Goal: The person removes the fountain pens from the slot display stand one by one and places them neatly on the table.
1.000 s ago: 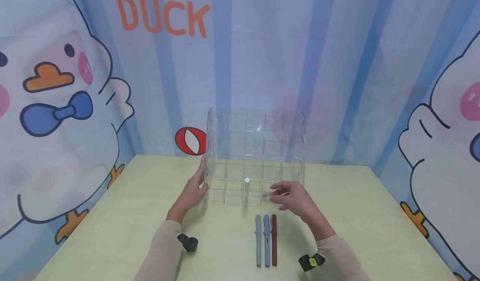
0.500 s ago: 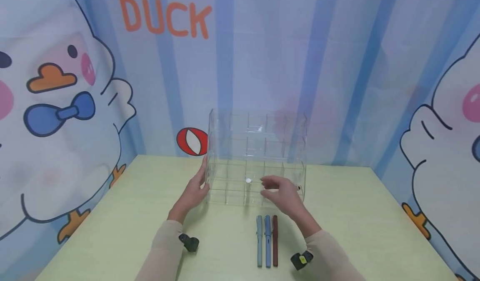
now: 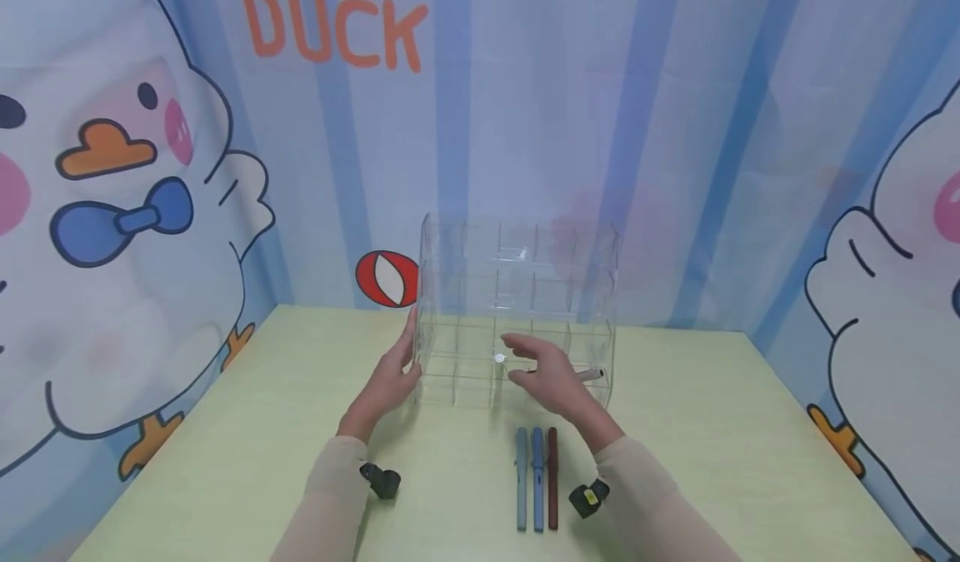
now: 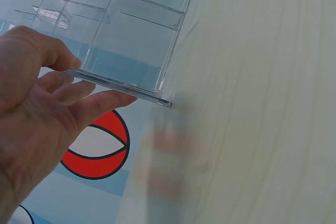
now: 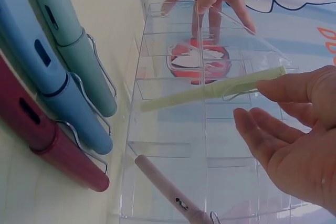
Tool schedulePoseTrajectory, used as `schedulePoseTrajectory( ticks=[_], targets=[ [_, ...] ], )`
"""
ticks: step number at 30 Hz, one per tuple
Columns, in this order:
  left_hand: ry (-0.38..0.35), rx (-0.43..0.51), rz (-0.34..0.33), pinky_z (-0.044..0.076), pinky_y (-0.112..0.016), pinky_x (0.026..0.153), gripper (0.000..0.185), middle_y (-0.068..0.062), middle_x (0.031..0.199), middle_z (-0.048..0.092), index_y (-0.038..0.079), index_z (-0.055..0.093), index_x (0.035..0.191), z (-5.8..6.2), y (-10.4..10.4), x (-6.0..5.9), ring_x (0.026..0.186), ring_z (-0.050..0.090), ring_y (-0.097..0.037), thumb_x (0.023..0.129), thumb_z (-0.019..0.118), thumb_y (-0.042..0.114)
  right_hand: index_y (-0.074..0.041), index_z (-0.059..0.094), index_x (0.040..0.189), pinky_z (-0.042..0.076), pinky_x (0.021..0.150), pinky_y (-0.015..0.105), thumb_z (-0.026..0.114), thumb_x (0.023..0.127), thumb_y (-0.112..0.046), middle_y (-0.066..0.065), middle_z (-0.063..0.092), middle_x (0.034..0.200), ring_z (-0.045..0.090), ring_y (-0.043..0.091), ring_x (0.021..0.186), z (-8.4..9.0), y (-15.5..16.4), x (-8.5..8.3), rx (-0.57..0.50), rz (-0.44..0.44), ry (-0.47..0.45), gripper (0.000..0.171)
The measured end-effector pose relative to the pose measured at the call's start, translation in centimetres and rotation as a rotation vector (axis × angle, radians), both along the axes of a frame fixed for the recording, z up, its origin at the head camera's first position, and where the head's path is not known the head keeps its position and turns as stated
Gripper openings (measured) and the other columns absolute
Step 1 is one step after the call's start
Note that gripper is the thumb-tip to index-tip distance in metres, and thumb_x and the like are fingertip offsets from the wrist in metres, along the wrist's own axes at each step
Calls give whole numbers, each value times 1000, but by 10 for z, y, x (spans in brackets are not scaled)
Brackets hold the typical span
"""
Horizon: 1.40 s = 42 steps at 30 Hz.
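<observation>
There are five slim pens with clips: one muted teal pen (image 3: 521, 480), one mid-blue pen (image 3: 537, 480), one dark red pen (image 3: 552, 480), one pale green pen (image 5: 178, 97) and one pale pinkish pen (image 5: 163, 182). One clear plastic compartmented rack (image 3: 480, 295), one pale yellow table (image 3: 225, 429), one bare left hand (image 3: 390, 385), one bare right hand (image 3: 551, 377) and two small black wrist cameras (image 3: 386, 483) are in view.

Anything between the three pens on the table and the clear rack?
Nothing visible lies on the table between the teal pen, blue pen and dark red pen and the clear rack. The right hand is at the rack's lower part, where a pale pink pen and pale green pen sit.
</observation>
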<state>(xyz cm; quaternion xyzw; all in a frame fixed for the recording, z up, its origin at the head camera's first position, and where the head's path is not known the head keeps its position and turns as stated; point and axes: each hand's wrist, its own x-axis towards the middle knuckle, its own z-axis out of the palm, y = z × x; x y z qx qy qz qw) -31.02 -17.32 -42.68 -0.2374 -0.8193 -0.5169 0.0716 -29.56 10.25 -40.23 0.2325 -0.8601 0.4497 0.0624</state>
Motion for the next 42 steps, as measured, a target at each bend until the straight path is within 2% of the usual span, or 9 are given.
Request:
schedulePoseTrajectory(
  ticks=[4, 7, 10, 14, 19, 23, 29, 36, 42],
  targets=[
    [-6, -10, 12, 24, -51, 117, 85, -12, 167, 1, 12, -3, 161, -4, 0, -5, 150, 14, -35, 95, 42, -15, -3, 51, 146, 59, 82, 44, 61, 91, 5, 16, 50, 147, 50, 35, 132, 0, -4, -1, 0, 71, -22, 56],
    [-6, -8, 29, 24, -50, 117, 88, -8, 167, 0, 18, -4, 162, -17, -2, -16, 150, 13, -32, 95, 42, -15, -4, 49, 147, 60, 62, 38, 59, 92, 6, 16, 47, 150, 46, 36, 135, 2, -7, -1, -1, 115, -37, 57],
    [8, -5, 40, 24, -51, 117, 91, -5, 167, 1, 23, -4, 162, -29, -4, -26, 150, 13, -32, 95, 43, -15, -4, 49, 147, 58, 55, 38, 57, 93, 6, 15, 46, 151, 43, 38, 137, 1, -9, -1, 6, 137, -43, 56],
    [9, -3, 40, 26, -49, 117, 93, 0, 168, 1, 30, -4, 161, -34, -6, -30, 151, 14, -28, 95, 45, -13, -4, 53, 144, 58, 55, 39, 57, 95, 4, 18, 47, 149, 43, 42, 136, -3, -10, -1, 9, 142, -56, 51],
    [-14, -4, 42, 25, -46, 118, 94, 6, 167, 0, 36, -4, 160, -34, -5, -30, 151, 14, -24, 96, 46, -11, -2, 57, 139, 59, 61, 33, 57, 97, 1, 19, 51, 146, 44, 45, 134, -6, -11, -2, -9, 146, -96, 42],
    [-14, -12, 45, 25, -46, 118, 93, 6, 167, 1, 35, -4, 161, -34, -5, -30, 151, 15, -24, 96, 45, -10, 0, 60, 134, 59, 62, 28, 53, 97, 6, 18, 56, 139, 48, 44, 131, -6, -11, -2, 2, 140, -71, 38],
    [-19, -10, 44, 25, -46, 118, 92, 7, 167, 0, 34, -4, 161, -34, -6, -32, 151, 14, -24, 97, 45, -9, 0, 64, 126, 59, 62, 26, 53, 97, 8, 15, 62, 131, 55, 39, 126, -4, -11, 0, 32, 90, -61, 31],
    [-30, -17, 49, 25, -46, 118, 91, 8, 167, 0, 35, -4, 161, -34, -7, -32, 151, 14, -22, 97, 45, -8, -1, 68, 120, 57, 56, 25, 60, 96, 2, 13, 67, 125, 65, 33, 112, -5, -10, 0, 53, 22, -34, 26],
    [-24, -15, 43, 25, -45, 118, 92, 9, 167, -1, 38, -5, 160, -34, -7, -31, 151, 14, -22, 98, 45, -8, -1, 69, 120, 58, 58, 26, 67, 93, -2, 13, 70, 117, 68, 30, 105, -5, -8, -1, 46, 7, -32, 28]
  ],
)
